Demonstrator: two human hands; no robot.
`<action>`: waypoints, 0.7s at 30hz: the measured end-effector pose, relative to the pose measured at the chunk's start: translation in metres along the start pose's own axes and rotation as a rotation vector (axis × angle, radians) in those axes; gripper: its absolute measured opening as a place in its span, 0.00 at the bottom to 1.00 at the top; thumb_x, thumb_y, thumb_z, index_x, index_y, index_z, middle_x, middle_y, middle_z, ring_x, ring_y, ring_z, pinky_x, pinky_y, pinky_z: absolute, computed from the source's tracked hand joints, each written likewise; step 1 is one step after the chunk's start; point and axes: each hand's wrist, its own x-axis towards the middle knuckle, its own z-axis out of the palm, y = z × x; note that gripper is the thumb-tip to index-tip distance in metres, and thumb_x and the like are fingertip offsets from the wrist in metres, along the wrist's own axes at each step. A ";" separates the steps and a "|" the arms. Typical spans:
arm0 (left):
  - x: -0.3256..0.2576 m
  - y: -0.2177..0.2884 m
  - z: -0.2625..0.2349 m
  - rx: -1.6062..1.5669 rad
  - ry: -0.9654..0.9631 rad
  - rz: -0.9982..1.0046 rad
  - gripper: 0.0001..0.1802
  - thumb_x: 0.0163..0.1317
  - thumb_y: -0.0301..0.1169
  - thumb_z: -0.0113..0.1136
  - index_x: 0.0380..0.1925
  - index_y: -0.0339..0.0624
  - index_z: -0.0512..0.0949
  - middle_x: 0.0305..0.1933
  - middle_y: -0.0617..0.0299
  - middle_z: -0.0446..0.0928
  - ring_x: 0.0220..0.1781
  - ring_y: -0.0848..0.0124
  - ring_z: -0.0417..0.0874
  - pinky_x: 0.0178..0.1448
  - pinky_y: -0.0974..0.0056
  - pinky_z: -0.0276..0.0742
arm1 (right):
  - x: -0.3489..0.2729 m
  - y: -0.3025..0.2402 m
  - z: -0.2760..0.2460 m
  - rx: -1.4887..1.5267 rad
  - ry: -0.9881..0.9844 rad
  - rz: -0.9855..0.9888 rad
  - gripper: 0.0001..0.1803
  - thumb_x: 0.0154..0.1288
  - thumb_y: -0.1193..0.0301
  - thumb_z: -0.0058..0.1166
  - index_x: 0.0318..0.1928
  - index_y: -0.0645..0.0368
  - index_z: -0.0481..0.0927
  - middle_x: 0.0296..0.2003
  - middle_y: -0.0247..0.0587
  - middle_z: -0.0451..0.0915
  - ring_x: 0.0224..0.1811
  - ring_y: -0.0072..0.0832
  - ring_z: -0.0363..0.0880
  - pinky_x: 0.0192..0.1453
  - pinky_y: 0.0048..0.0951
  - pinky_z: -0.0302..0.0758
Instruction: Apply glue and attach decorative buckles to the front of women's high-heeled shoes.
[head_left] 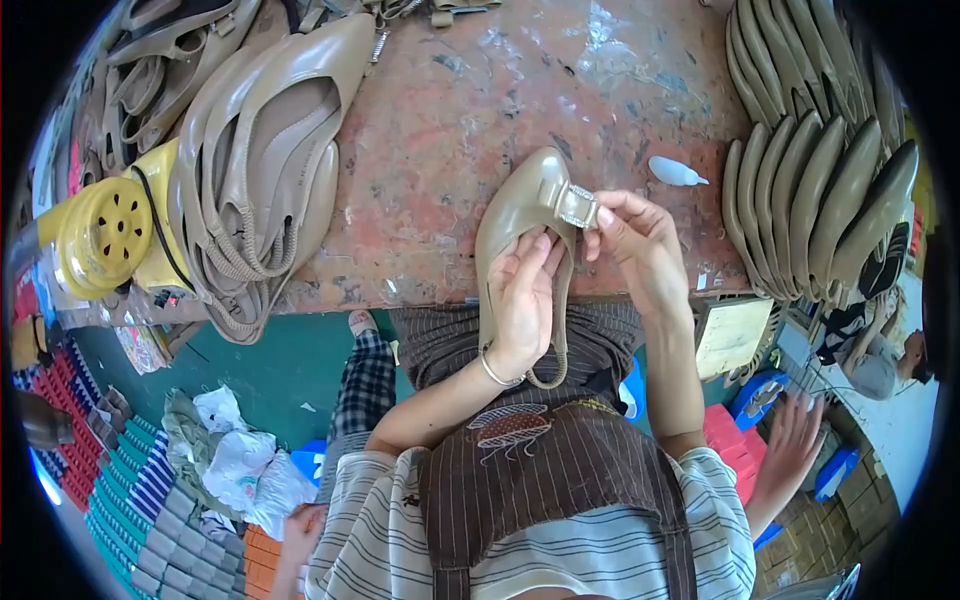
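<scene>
A shiny tan slingback shoe (512, 208) with a pointed toe lies at the table's near edge, toe pointing away from me. My left hand (524, 305) is inside its opening and holds it, the elastic heel strap hanging over the edge by my wrist. Between the thumb and fingers of my right hand (642, 250) is a tan bow ornament (577, 207) with a sparkling buckle. It sits against the right side of the shoe's toe; whether it is attached cannot be seen. A small white squeeze bottle (672, 171) with a thin nozzle lies just beyond my right hand.
Tan shoes (290, 110) are heaped at the left beside a yellow device (105, 235) with a round perforated face. Rows of shoes (800, 200) stand along the right edge of the stained table (430, 130). Other people's hands show at lower right (795, 450) and lower left (300, 540).
</scene>
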 end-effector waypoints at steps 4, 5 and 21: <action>0.003 0.000 -0.001 0.026 -0.066 0.026 0.17 0.68 0.25 0.49 0.55 0.32 0.69 0.57 0.54 0.73 0.61 0.66 0.73 0.70 0.57 0.62 | 0.003 0.008 0.004 -0.109 0.024 -0.038 0.06 0.66 0.78 0.53 0.42 0.68 0.79 0.30 0.37 0.80 0.28 0.18 0.77 0.33 0.20 0.76; 0.006 -0.001 -0.001 0.027 -0.067 0.026 0.16 0.68 0.25 0.49 0.55 0.32 0.69 0.57 0.54 0.74 0.60 0.66 0.73 0.70 0.57 0.62 | 0.007 0.009 0.005 -0.146 0.044 -0.050 0.06 0.65 0.79 0.55 0.41 0.68 0.79 0.29 0.36 0.80 0.28 0.17 0.76 0.33 0.19 0.76; 0.004 -0.003 0.003 0.023 0.045 -0.004 0.12 0.68 0.26 0.51 0.49 0.35 0.74 0.52 0.57 0.76 0.57 0.67 0.75 0.69 0.57 0.64 | 0.010 0.015 0.004 -0.376 0.079 -0.168 0.04 0.63 0.81 0.55 0.38 0.69 0.80 0.27 0.36 0.80 0.26 0.15 0.76 0.30 0.17 0.74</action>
